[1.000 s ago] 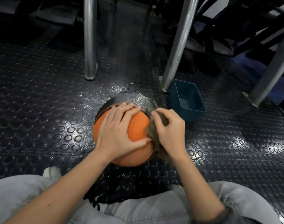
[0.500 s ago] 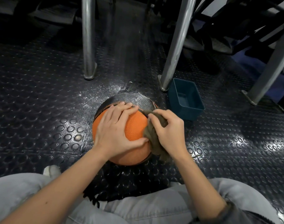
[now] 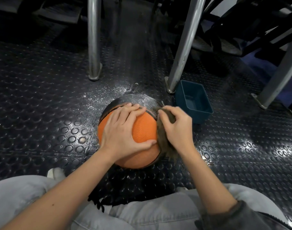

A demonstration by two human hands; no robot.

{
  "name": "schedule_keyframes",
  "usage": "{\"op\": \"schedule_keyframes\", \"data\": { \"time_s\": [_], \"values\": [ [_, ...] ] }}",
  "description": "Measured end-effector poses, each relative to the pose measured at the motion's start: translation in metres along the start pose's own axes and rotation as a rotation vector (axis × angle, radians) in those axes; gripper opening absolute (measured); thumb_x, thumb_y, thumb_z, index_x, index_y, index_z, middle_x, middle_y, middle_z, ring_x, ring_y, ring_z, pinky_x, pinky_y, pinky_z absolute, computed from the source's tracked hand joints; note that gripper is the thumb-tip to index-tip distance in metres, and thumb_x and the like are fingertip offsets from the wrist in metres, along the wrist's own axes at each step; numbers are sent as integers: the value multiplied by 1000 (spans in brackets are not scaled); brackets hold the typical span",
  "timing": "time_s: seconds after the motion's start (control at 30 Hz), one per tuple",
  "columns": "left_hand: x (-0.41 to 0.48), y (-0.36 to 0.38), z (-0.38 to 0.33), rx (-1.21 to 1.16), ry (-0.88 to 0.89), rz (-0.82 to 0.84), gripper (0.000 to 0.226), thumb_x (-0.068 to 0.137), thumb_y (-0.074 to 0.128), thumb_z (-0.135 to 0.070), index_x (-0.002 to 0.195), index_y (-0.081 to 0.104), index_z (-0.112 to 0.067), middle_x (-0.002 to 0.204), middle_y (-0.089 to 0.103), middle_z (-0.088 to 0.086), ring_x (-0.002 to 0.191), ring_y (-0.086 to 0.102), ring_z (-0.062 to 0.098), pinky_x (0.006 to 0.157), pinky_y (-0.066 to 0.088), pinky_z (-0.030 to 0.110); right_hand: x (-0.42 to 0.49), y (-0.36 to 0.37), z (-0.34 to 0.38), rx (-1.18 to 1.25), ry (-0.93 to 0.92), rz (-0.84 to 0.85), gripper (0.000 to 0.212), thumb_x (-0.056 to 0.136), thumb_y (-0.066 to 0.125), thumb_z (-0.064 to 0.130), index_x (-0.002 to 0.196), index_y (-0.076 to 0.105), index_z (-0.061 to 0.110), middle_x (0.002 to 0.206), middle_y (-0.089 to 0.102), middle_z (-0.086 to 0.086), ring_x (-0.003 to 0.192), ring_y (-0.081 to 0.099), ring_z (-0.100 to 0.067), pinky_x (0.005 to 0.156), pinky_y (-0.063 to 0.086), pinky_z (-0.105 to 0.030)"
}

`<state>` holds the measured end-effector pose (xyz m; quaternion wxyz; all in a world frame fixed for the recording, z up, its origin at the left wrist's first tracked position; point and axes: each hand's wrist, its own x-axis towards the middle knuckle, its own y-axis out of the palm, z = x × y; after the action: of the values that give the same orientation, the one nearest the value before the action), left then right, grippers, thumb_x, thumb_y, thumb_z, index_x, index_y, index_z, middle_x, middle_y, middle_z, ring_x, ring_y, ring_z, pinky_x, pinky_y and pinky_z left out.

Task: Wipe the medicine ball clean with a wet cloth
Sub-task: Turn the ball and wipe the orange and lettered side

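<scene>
The person wears pale grey-blue denim trousers [image 3: 158, 213] with a stitched seam on the near thigh, and the rounded white toe of a shoe [image 3: 54, 173] shows beside the left leg. The left hand [image 3: 123, 130] and right hand [image 3: 178, 130] are bare, as are both forearms, the right one emerging from a dark grey sleeve [image 3: 241, 213] bunched at the elbow. Black braided strands [image 3: 98, 200], possibly hair or a cord, hang between the legs.

dim overall | glare on floor [image 3: 98, 97] | wide-angle bending | cloth [image 3: 163, 135] blurred
</scene>
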<state>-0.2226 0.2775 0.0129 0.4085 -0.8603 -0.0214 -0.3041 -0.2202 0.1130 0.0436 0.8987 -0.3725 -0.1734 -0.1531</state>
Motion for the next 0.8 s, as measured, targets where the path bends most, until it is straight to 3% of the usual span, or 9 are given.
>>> {"op": "schedule_keyframes", "data": {
  "time_s": [0.1, 0.23, 0.3, 0.37, 0.47, 0.53, 0.63, 0.73, 0.8],
  "values": [
    [0, 3, -7, 11, 22, 36, 85, 60, 56, -72, 127, 54, -19, 127, 55, 0, 124, 38, 16, 107, 20, 29, 22, -7, -23, -14, 225, 24, 16, 90, 62, 18, 99, 71, 9, 91, 69, -2, 87, 62, -12, 75, 40, -10],
    [-1, 5, -9, 19, 50, 28, 85, 60, 55, -72, 125, 56, -18, 124, 57, 0, 123, 41, 17, 107, 23, 31, 16, -12, -25, 36, 280, 51, 12, 91, 60, 15, 96, 70, 11, 81, 65, 11, 75, 54, 8, 67, 34, 2],
    [-1, 4, -7, 13, 49, 13, 85, 60, 56, -72, 125, 56, -18, 124, 57, 0, 123, 41, 16, 107, 22, 30, 6, -13, -13, 61, 222, 17, 8, 90, 61, 14, 93, 68, 18, 79, 60, 17, 75, 55, 6, 71, 36, 0],
    [0, 3, -5, 1, 32, 7, 84, 60, 56, -72, 124, 56, -18, 123, 57, 0, 123, 40, 16, 107, 22, 29, -5, -12, 0, 72, 113, 8, 10, 89, 63, 13, 89, 65, 23, 82, 62, 11, 77, 57, 1, 74, 39, -4],
    [6, 1, -2, -10, 14, 13, 83, 60, 54, -71, 124, 57, -18, 123, 57, 0, 122, 39, 15, 106, 22, 28, -18, -9, 12, 25, -99, 98, 8, 87, 63, 17, 91, 70, 15, 85, 64, 3, 79, 57, -4, 75, 42, -12],
    [10, 1, 0, -6, 24, 42, 85, 60, 53, -73, 125, 57, -19, 124, 57, 0, 122, 38, 14, 105, 21, 27, -11, -9, 7, -6, -129, 90, 12, 87, 63, 17, 94, 71, 11, 85, 64, 0, 78, 56, -5, 75, 41, -12],
    [14, 2, -1, 9, 42, 81, 87, 59, 52, -75, 127, 54, -21, 127, 55, -1, 122, 35, 13, 104, 18, 26, 13, -8, -20, -53, 80, 1, 16, 90, 62, 16, 101, 70, 8, 93, 67, -6, 87, 59, -11, 78, 40, -15],
    [14, 2, -4, 2, 49, 89, 87, 59, 53, -76, 127, 54, -22, 127, 55, -3, 122, 35, 12, 105, 16, 25, 19, -6, -42, 34, 338, 16, 20, 93, 58, 19, 105, 69, 8, 99, 69, -4, 96, 61, -14, 90, 46, -30],
    [12, 0, -2, -12, 30, 64, 86, 59, 53, -76, 126, 54, -22, 126, 54, -3, 122, 35, 12, 104, 17, 25, 12, -4, -34, 94, 348, 8, 16, 93, 57, 19, 102, 68, 10, 98, 68, -2, 94, 61, -12, 89, 47, -32]
  ]
}}
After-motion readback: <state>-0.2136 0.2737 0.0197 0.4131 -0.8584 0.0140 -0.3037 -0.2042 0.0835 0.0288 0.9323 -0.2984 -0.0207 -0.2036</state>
